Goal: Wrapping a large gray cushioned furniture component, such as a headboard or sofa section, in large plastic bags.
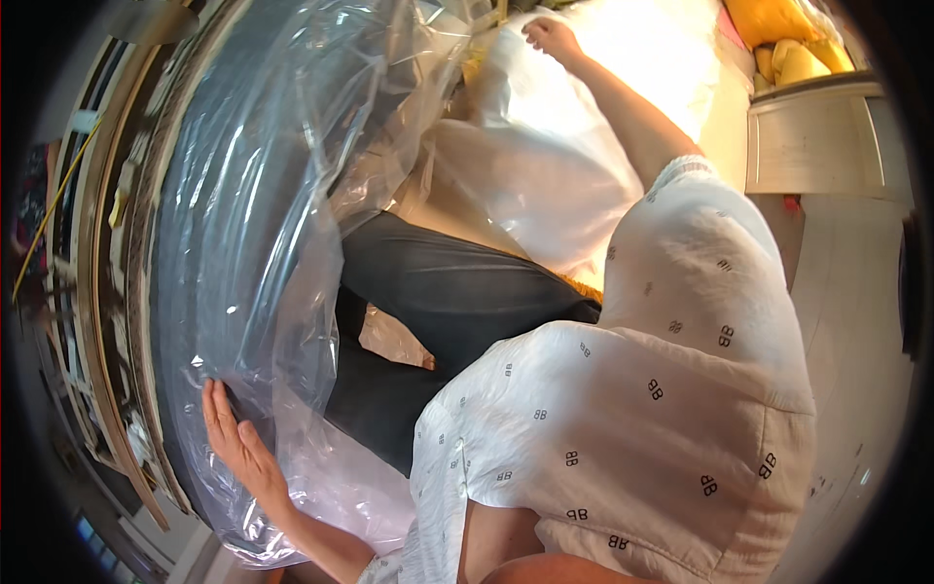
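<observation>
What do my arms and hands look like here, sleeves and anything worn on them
Both hands are bare: no gloves, rings or watch visible on the left hand or the right hand. The forearms are uncovered too. A loose white short-sleeved shirt dotted with small dark printed marks covers the shoulders.

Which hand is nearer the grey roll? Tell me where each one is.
Left. The left hand lies flat on the plastic wrap over the grey roll. The right hand is stretched away onto the white bundle.
</observation>
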The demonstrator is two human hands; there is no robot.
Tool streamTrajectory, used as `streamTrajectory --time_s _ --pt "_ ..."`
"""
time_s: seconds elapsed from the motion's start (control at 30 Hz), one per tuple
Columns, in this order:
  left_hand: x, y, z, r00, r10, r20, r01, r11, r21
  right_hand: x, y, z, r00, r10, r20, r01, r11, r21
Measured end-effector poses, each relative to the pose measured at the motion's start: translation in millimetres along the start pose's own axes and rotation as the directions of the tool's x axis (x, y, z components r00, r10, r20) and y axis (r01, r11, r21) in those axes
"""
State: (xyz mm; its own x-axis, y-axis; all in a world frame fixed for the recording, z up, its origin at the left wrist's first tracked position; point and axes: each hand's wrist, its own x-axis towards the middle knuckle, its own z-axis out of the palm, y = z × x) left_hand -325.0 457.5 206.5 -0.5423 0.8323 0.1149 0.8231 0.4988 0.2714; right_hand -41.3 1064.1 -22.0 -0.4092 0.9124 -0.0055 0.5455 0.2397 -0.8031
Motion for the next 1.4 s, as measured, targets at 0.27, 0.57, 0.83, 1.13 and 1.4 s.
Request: streamTrajectory --time_s 0.27,0.57,0.83,1.13,1.4 --pt "41 -9 30 0.969 -0.083 -0.232 0.11 0.988 0.107 -31 62 103 0.888 0.437 0.144 -0.458 0.808 0.371" --pt "48 -11 33 0.966 -0.118 -0.23 0.147 0.983 0.113 -76 124 75 0.74 0.627 -0.244 -0.655 0.588 -0.474" --pt "48 -17 34 0.965 -0.086 -0.249 0.123 0.983 0.138 -133 176 -1 0.784 0.61 0.117 -0.615 0.735 0.285" --pt "43 -34 34 0.95 0.045 -0.308 0.004 0.988 0.158 -272 260 -211 0.231 0.842 -0.487 -0.014 0.504 0.864" --pt "42 -37 29 0.931 0.048 -0.361 -0.006 0.993 0.116 -234 123 -159 0.727 -0.169 -0.666 0.068 0.982 -0.175"
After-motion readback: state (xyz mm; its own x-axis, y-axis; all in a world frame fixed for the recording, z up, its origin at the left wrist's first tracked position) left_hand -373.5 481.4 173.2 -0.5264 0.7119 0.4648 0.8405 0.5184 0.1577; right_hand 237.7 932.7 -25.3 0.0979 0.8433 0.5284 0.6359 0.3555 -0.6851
